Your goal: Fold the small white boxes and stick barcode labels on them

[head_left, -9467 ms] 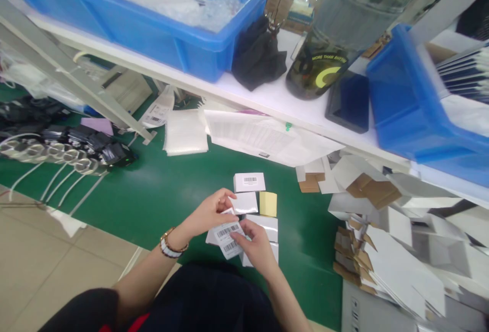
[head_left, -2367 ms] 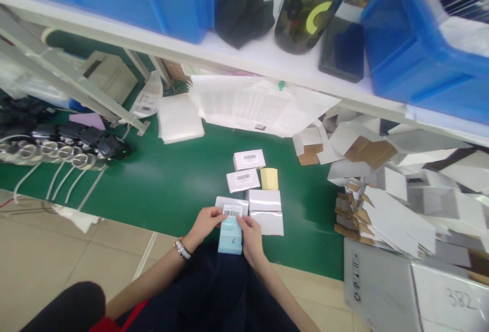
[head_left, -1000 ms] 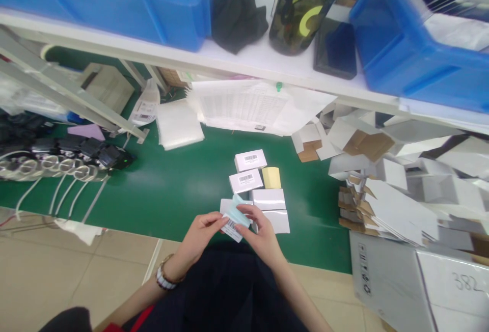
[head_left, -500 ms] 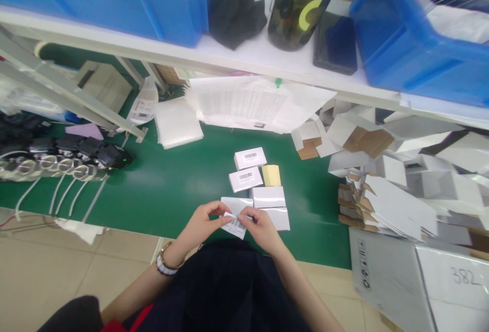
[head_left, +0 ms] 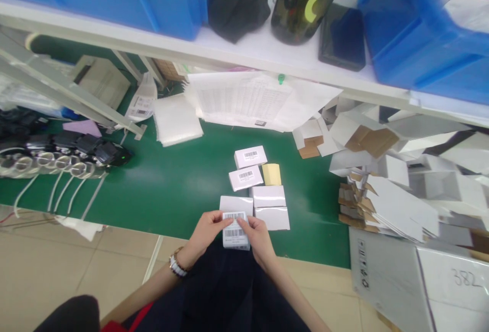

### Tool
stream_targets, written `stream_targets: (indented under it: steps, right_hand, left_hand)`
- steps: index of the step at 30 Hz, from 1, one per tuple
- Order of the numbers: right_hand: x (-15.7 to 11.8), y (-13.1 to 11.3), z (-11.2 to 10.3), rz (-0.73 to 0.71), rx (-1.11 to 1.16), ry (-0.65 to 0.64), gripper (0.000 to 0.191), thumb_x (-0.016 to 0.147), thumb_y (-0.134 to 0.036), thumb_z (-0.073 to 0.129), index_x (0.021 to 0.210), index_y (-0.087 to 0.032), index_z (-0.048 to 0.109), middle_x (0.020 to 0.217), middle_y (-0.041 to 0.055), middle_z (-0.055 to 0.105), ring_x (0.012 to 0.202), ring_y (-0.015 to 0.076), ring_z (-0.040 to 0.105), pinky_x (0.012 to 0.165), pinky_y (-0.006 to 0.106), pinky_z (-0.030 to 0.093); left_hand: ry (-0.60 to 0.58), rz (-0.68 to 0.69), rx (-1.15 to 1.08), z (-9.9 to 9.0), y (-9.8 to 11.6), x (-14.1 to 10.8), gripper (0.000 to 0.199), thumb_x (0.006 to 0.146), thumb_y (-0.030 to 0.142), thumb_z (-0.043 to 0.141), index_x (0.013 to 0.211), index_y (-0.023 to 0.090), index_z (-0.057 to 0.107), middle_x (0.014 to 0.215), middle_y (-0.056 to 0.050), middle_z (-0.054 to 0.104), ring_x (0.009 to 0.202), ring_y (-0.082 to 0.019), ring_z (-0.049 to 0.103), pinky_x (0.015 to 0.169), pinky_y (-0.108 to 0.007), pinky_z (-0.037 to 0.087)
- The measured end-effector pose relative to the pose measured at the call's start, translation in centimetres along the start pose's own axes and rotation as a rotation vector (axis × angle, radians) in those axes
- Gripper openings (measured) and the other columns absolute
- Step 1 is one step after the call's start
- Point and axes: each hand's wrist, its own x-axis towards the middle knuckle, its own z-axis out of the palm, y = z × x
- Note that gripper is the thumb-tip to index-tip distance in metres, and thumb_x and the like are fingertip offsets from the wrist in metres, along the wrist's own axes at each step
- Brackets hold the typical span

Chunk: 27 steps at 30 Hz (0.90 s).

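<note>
Barcode label sheet (head_left: pixel 235 230): white, two printed codes visible, held over the near edge of the green bench (head_left: pixel 171 189). Left hand (head_left: pixel 206 230) and right hand (head_left: pixel 259 234) pinch its two sides, fingers closed on it. Just beyond: unlabelled white box (head_left: pixel 236 203); two labelled boxes (head_left: pixel 245 177), (head_left: pixel 250 156) further back. Risks, as judged: label peeling crooked or creasing under uneven pull; adhesive catching fingertips; sticker landing skewed on box face.
</note>
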Motion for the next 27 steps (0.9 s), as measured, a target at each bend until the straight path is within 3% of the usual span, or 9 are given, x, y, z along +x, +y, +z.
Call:
stream_targets:
  steps: [4,8,13,15,18,22,27]
  right_hand:
    - [0.5,2.2,-0.1,0.025,0.177,0.088,0.040,0.062,-0.043,0.086,0.091,-0.016,0.076,0.079,0.0062,0.077,0.070,0.0246,0.071,0.071,0.037,0.058]
    - [2.2,4.2,-0.5,0.019,0.178,0.246,0.042,0.060,-0.043,0.085,0.089,-0.014,0.076,0.075,0.0063,0.077,0.069,0.0252,0.071,0.070,0.038,0.059]
    - [4.0,5.5,-0.8,0.028,0.126,0.342,0.041,0.060,-0.048,0.083,0.082,-0.013,0.075,0.070,0.0068,0.076,0.062,0.0244,0.069,0.059,0.036,0.056]
    - [4.4,5.6,-0.8,0.018,0.099,0.347,0.041,0.061,-0.048,0.082,0.082,-0.013,0.076,0.071,0.0069,0.076,0.062,0.0237,0.069,0.060,0.035,0.056]
    - [4.8,5.6,-0.8,-0.003,0.050,0.360,0.039,0.062,-0.047,0.080,0.081,-0.014,0.076,0.072,0.0064,0.076,0.063,0.0222,0.067,0.060,0.033,0.054]
    - [5.3,6.1,-1.1,-0.034,-0.043,0.420,0.033,0.061,-0.046,0.078,0.066,-0.014,0.072,0.058,0.0016,0.067,0.054,0.0166,0.056,0.051,0.028,0.044]
    - [5.9,7.0,-1.5,-0.063,-0.126,0.450,0.031,0.063,-0.046,0.074,0.058,-0.016,0.067,0.052,-0.0011,0.060,0.053,0.0145,0.049,0.050,0.027,0.039]
  left_hand:
    - [0.127,0.054,0.151,0.2,-2.2,1.7,0.038,0.071,0.052,0.076,0.071,0.014,0.073,0.069,-0.004,0.071,0.066,-0.021,0.062,0.064,-0.029,0.047]
    - [0.202,0.135,0.233,0.3,-3.1,2.7,0.032,0.075,0.048,0.075,0.075,0.016,0.070,0.073,-0.003,0.070,0.069,-0.020,0.062,0.066,-0.029,0.046]
    - [0.353,0.449,0.530,-0.3,-3.3,2.3,0.012,0.089,0.029,0.059,0.082,0.020,0.063,0.085,-0.005,0.066,0.083,-0.022,0.061,0.078,-0.034,0.049]
    - [0.305,0.585,0.651,-0.6,-3.6,1.9,0.013,0.093,0.024,0.053,0.090,0.019,0.065,0.095,-0.007,0.066,0.094,-0.024,0.061,0.088,-0.039,0.050]
    - [0.136,0.711,0.802,-0.7,-4.4,1.7,0.024,0.096,0.019,0.047,0.110,0.019,0.067,0.116,-0.011,0.067,0.112,-0.026,0.058,0.103,-0.046,0.047]
    - [-0.037,0.743,0.930,-0.5,-5.7,2.1,0.039,0.097,0.013,0.043,0.131,0.019,0.060,0.135,-0.012,0.062,0.128,-0.026,0.054,0.112,-0.050,0.044]
    - [-0.114,0.742,0.966,0.0,-6.1,2.8,0.044,0.098,0.012,0.040,0.140,0.019,0.055,0.144,-0.012,0.057,0.138,-0.025,0.048,0.116,-0.051,0.042]
